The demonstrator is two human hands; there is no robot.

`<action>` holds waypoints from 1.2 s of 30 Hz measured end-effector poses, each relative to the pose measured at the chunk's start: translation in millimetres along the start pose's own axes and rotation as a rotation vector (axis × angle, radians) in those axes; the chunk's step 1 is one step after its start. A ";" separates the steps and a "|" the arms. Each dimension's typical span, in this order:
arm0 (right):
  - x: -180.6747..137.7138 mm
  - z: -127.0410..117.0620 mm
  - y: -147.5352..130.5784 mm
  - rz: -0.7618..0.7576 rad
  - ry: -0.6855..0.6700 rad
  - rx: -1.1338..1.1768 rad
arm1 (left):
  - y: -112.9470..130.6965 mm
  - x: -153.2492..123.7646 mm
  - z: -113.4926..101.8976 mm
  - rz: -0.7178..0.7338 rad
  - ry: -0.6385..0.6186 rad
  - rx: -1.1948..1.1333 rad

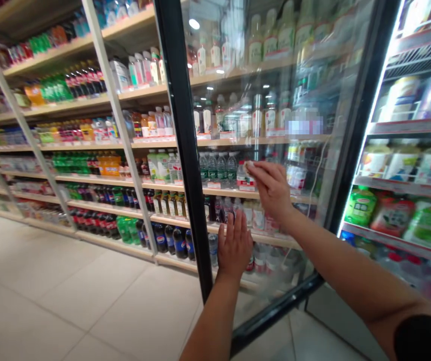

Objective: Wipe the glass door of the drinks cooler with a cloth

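An open glass fridge door [238,125] with a black frame [185,150] swings out in front of me. My left hand [234,248] lies flat against the lower glass, fingers stretched upward. My right hand [271,188] presses a small pale cloth or wipe [249,165] on the glass higher up, fingers closed over it. Bottles on the aisle shelves show through the pane.
Long wooden shelves [87,178] packed with drink bottles run along the left aisle above a pale tiled floor [49,301]. On the right, the lit fridge interior [407,200] holds pouches and cartons on wire racks.
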State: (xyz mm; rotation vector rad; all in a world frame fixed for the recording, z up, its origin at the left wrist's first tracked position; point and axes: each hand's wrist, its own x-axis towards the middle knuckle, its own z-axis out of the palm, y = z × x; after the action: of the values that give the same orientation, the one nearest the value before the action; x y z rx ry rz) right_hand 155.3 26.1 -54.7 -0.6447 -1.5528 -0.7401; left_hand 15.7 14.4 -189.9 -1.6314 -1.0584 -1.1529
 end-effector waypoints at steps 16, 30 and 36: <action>-67.0 -25.2 29.3 -0.043 -0.173 0.030 | -1.3 2.0 2.1 0.005 0.022 -0.012; -82.6 -36.5 60.9 0.063 -0.112 0.010 | -1.7 2.5 5.1 -0.015 0.025 -0.003; -60.1 -43.2 86.8 0.166 0.012 -0.058 | -2.9 3.1 6.3 -0.023 0.006 -0.034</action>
State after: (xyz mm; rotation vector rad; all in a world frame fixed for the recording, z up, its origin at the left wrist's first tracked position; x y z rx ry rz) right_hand 255.6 49.3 -104.0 -0.8007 -1.4512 -0.6644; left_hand 15.2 21.7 -187.8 -1.6451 -1.0612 -1.1964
